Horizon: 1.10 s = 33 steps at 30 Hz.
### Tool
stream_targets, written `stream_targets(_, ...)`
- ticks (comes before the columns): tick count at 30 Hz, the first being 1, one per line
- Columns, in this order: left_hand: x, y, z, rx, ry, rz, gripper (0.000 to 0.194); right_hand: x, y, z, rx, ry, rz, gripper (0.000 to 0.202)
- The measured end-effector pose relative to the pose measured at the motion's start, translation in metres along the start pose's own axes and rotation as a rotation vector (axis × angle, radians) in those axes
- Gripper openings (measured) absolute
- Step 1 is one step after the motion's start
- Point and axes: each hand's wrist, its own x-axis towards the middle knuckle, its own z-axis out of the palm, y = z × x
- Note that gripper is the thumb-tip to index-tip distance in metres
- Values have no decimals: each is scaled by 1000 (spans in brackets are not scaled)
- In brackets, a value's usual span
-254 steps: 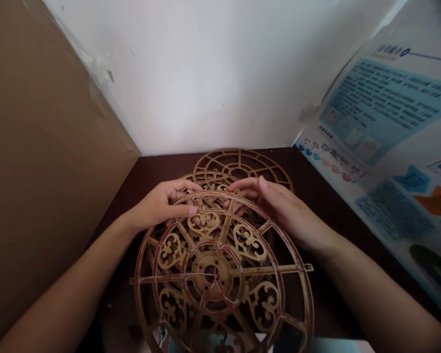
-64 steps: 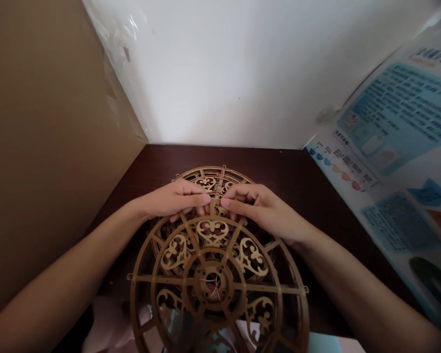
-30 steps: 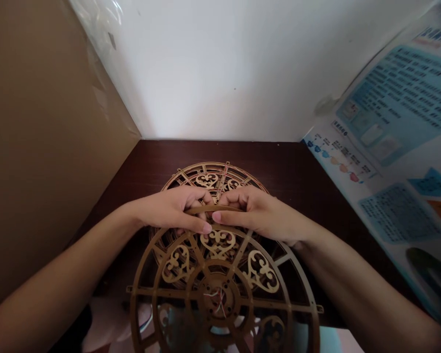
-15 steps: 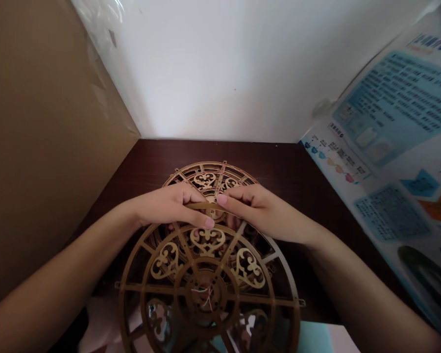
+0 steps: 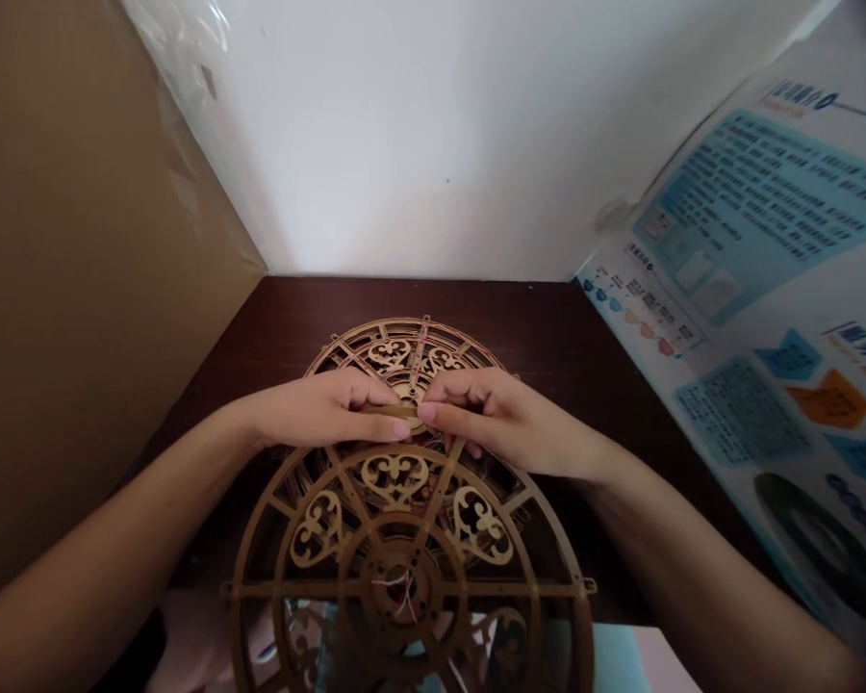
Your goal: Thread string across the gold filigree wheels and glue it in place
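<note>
A white wall [image 5: 404,144] rises at twelve o'clock, a brown panel [image 5: 79,241] at ten, a printed poster [image 5: 757,289] at two; a dimly lit dark tabletop [image 5: 548,337] spreads between them

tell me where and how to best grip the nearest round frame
Grip the nearest round frame by its outer rim, from above: left hand and right hand either side of the top, fingers behind. That seems best: the rim is a slim band with open gaps inside it, while the hub has thin wires.
</note>
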Motion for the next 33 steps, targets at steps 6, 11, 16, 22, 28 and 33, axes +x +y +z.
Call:
stream_targets(6, -2, 3, -1, -63, 24, -27, 40, -3, -1, -5, 29, -19, 35, 36)
stream_targets(11, -6, 5, -5, -92, 147, -49, 36, -10, -2, -14, 31, -20, 54, 33)
stream_targets(16, -10, 8, -10, -4, 54, -54, 30, -8, -2, -10, 84, -73, 17, 37)
stream_targets(22, -6, 22, 7, 15, -16, -134, 32, -3, 0, -1, 47, -171, 14, 43)
stream_targets(28, 9, 27, 18, 220, 132, -161, 33, 4, 6, 3, 47, -10, 90, 46)
stream_targets(33, 13, 30, 15, 53, 101, -113, 31, -2, -2, 1, 58, 98, 79, 41)
